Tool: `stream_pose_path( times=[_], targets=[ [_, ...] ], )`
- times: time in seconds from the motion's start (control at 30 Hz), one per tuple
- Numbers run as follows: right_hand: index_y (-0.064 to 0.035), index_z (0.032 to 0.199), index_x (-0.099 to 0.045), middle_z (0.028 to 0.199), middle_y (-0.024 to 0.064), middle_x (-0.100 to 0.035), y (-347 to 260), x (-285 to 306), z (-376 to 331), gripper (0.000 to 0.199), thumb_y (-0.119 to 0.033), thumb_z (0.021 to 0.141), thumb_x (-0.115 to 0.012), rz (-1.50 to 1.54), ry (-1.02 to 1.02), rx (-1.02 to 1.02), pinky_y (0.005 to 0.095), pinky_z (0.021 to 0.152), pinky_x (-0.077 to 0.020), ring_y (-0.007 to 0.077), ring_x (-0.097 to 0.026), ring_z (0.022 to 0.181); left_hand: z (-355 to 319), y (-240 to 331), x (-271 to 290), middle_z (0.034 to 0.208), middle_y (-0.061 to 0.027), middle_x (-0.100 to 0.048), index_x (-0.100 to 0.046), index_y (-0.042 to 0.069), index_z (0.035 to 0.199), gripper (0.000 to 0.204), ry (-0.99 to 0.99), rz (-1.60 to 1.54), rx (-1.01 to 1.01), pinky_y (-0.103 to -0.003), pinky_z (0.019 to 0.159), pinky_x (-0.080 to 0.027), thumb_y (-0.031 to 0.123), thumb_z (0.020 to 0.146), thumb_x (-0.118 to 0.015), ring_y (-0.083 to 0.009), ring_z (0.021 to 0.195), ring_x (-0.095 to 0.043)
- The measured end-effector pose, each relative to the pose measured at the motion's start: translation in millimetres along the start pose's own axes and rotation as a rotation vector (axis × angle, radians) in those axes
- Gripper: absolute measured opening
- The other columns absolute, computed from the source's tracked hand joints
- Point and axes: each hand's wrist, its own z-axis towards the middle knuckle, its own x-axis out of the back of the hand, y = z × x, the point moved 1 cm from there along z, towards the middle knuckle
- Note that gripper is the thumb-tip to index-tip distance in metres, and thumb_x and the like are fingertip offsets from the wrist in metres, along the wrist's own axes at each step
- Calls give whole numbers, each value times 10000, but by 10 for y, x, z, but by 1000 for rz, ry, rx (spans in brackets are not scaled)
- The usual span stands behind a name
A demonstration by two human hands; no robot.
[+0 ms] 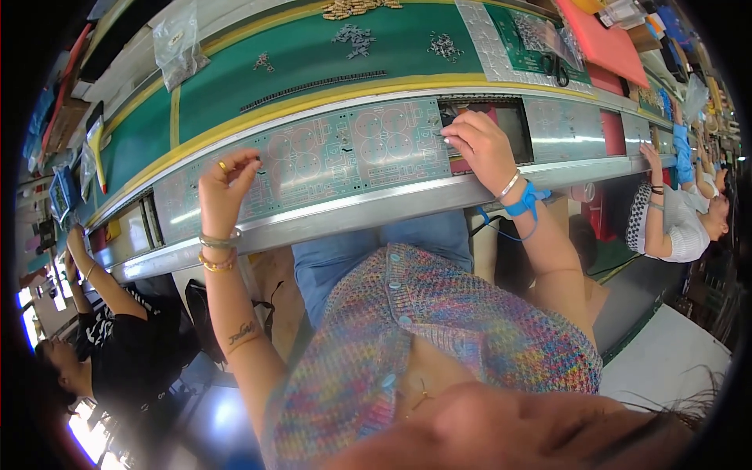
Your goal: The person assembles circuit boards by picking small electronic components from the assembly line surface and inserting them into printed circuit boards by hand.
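Note:
My left hand (pixel 222 192) is closed in a pinch above the left part of a green circuit board (pixel 304 192), with a small dark electronic part (pixel 258 160) at its fingertips. Wearing a blue wrist strap (pixel 526 200), my right hand (pixel 482 149) hovers by the right edge of a second circuit board (pixel 399 184). Its thumb and forefinger are pressed together; whatever is between them is too small to name. Both boards lie flat in a metal rail (pixel 329 222) and carry printed circles, with a few small parts standing on them.
Beyond the rail, a green bench mat (pixel 313 59) holds a dark strip of components (pixel 313 88), grey parts (pixel 354 39) and small metal parts (pixel 445 45) in piles. A plastic bag (pixel 177 47) lies far left. Co-workers sit on both sides, a hand (pixel 652 157) on the rail at right.

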Motion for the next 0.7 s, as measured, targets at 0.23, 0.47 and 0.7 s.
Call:
stream_pose_path(
  times=[0.23,0.47,0.7],
  targets=[
    [-60,854,-633,846,49,-569,28,-33,18,127,-53,734,-675,-14,-16,-1,342,694,-477,244,-558,820,-282,19,-154,870,-42,-674,-676,-3,970,166,-69,-58,33,-204,732,-488,-1,804,-662,-97,822,-638],
    [-64,855,-625,842,45,-556,-21,-38,35,138,-51,728,-678,-91,-26,42,331,680,-480,234,-550,807,-358,114,-237,878,-67,-680,-667,-14,964,162,-80,-175,45,-222,751,-503,-15,803,-660,-118,823,-649],
    [-60,889,-621,856,46,-558,-30,-77,42,175,-29,721,-658,-153,-51,149,326,674,-479,241,-539,803,-452,165,-372,887,-80,-682,-663,-17,934,152,-45,-285,-14,-230,760,-517,-58,788,-654,-131,827,-652]
  ],
)
